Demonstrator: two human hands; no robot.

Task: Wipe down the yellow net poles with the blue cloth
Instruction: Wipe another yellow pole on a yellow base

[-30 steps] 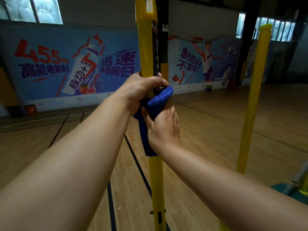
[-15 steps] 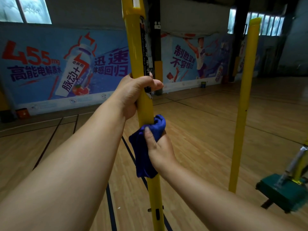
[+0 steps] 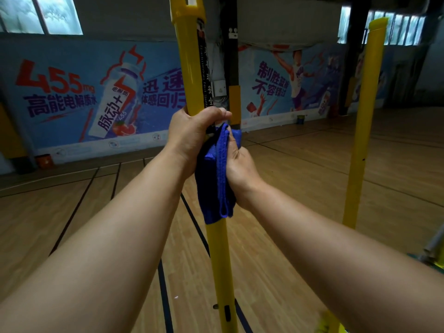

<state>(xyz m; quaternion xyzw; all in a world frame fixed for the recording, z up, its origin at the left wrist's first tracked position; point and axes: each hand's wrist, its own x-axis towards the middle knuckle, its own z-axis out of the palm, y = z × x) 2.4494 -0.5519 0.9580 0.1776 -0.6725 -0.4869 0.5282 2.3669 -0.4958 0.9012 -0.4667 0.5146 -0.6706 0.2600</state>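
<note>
A yellow net pole [image 3: 189,68] stands upright right in front of me, with a black printed strip down its right side. My left hand [image 3: 192,135] grips this pole at chest height. Directly below it my right hand [image 3: 240,167] holds the blue cloth [image 3: 217,179] wrapped against the pole, the cloth's loose end hanging down. The pole continues below the cloth to the floor. A second yellow pole [image 3: 362,131] stands to the right, untouched.
The wooden court floor [image 3: 300,188] with dark lines spreads all around. A blue advertising banner [image 3: 72,97] covers the far wall. A green pole base [image 3: 432,260] shows at the right edge. A dark pillar [image 3: 230,56] stands behind the near pole.
My right hand has slid the blue cloth back up the pole until it sits just under my left hand. My left hand has kept its grip.
</note>
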